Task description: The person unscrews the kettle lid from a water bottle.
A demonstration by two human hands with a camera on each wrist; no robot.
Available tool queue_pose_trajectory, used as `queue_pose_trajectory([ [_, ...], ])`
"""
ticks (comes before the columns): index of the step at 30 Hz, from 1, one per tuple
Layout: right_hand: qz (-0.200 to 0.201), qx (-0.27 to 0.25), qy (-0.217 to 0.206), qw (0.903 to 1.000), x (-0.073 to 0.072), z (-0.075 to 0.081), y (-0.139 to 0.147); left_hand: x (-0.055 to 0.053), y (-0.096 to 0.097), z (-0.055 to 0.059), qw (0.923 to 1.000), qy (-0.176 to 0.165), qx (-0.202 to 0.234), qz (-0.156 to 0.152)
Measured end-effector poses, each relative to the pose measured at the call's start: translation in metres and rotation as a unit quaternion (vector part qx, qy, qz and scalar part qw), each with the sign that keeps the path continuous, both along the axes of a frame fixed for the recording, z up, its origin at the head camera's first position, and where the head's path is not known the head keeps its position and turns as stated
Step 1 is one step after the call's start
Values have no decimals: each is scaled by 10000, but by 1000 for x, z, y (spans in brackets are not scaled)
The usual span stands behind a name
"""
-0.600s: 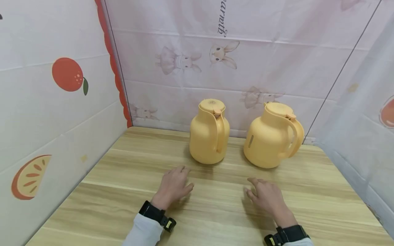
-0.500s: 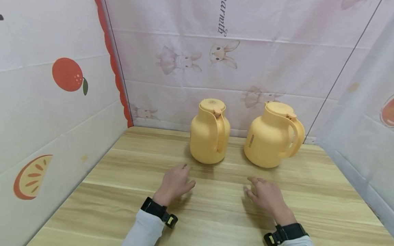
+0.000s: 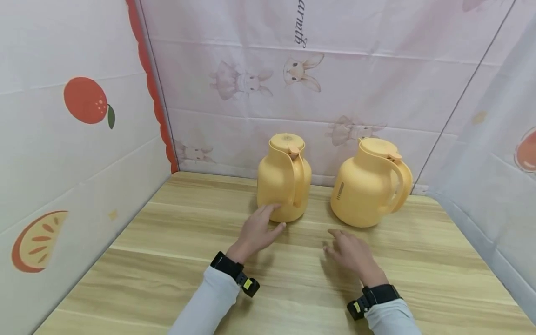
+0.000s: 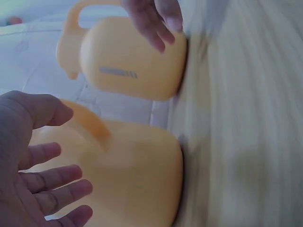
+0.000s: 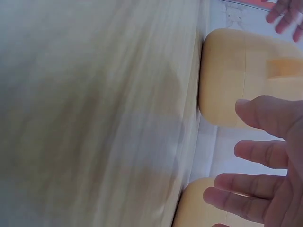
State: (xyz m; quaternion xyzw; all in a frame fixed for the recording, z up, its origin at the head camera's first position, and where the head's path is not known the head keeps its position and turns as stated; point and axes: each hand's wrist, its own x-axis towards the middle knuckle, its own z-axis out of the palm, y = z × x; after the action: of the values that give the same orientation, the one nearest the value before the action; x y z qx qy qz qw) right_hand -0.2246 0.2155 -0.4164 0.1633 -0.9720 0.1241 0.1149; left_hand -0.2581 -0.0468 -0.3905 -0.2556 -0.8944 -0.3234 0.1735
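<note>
Two yellow thermos jugs stand upright on the wooden table. The left jug has its handle turned toward me; the right jug has its handle to the right and a small dark marking on its side. My left hand hovers just in front of the left jug, fingers spread, overlapping its lower part in the head view; the left wrist view has the hand holding nothing. My right hand is in front of the right jug, apart from it. In the right wrist view its fingers are extended with nothing between them.
The wooden table reaches to a pink rabbit-print back cloth. A white fruit-print cloth borders the left side, and a pale cloth hangs along the right. Each wrist wears a black strap with a small camera.
My left hand has moved forward and to the right, up to the left jug. My right hand has shifted slightly forward and left. Both jugs stay where they were.
</note>
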Motion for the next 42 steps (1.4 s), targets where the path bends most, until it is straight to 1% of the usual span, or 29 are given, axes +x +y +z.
queue_pose_trajectory([
  [4,-51,-112,-165,9998,-7,3,-2,-6,12,8,9982,-102,568,-153],
  [8,-26,-173,-193,9997,-15,4,-5,-12,24,15,9940,-35,1068,-229],
  [12,-40,-215,-148,9997,-22,3,-8,-19,36,22,9894,2,1449,-127],
  [17,-98,-218,-166,9996,-26,1,-12,-25,51,29,9842,-282,1739,196],
  [20,-110,-221,-216,9995,-28,0,-13,-28,59,30,9819,-467,1802,342],
  [24,-238,-283,-385,9986,-32,-1,-15,-32,69,27,9816,-525,1778,452],
  [27,-309,-341,-498,9977,-35,-1,-17,-34,75,23,9826,-445,1698,611],
  [30,-318,-379,-553,9972,-37,-1,-20,-36,76,21,9830,-324,1654,728],
  [33,-324,-379,-567,9971,-38,0,-23,-36,75,21,9838,-257,1637,679],
  [35,-338,-358,-572,9971,-38,1,-24,-37,74,22,9843,-289,1632,601],
  [38,-350,-325,-602,9970,-38,1,-24,-37,73,23,9841,-414,1653,496],
  [42,-341,-340,-612,9970,-38,4,-22,-36,72,25,9816,-585,1769,422],
])
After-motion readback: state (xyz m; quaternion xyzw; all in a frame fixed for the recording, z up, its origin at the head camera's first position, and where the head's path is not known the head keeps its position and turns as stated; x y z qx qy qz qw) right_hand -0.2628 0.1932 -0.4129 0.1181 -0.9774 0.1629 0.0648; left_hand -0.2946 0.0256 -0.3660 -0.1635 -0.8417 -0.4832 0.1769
